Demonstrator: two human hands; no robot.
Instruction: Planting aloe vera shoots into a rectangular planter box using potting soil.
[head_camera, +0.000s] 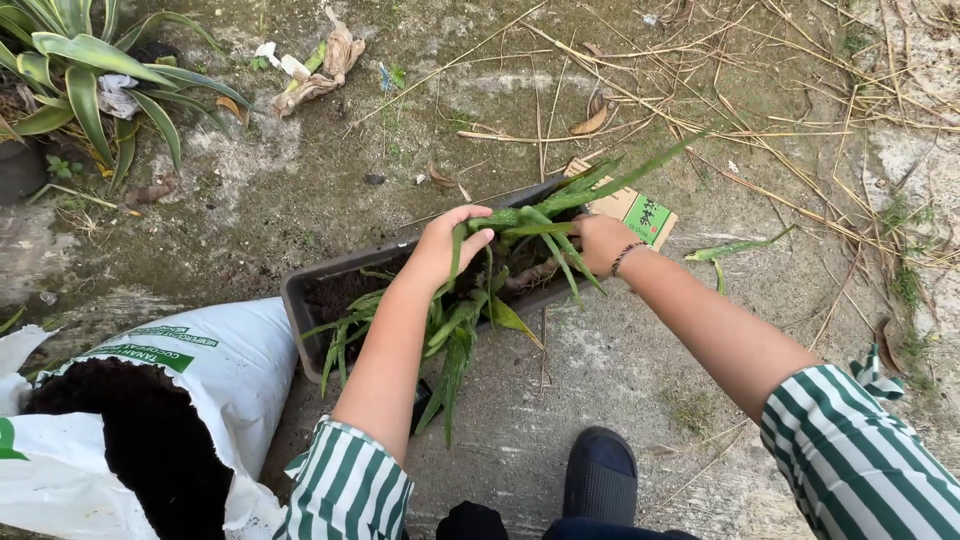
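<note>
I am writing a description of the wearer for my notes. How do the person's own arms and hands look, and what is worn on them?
Both forearms are bare. Each upper arm wears a short sleeve with green and white stripes. The right wrist carries a thin dark beaded bracelet. The left hand and right hand wear no gloves.

Green spiky-leaved plant (530, 215), long narrow leaves, lying near-horizontal above a dark rectangular planter trough (300, 290); trough holds soil and similar plants, resting on concrete ground.

Soil bag (215, 370) left of planter (300, 300)
</note>
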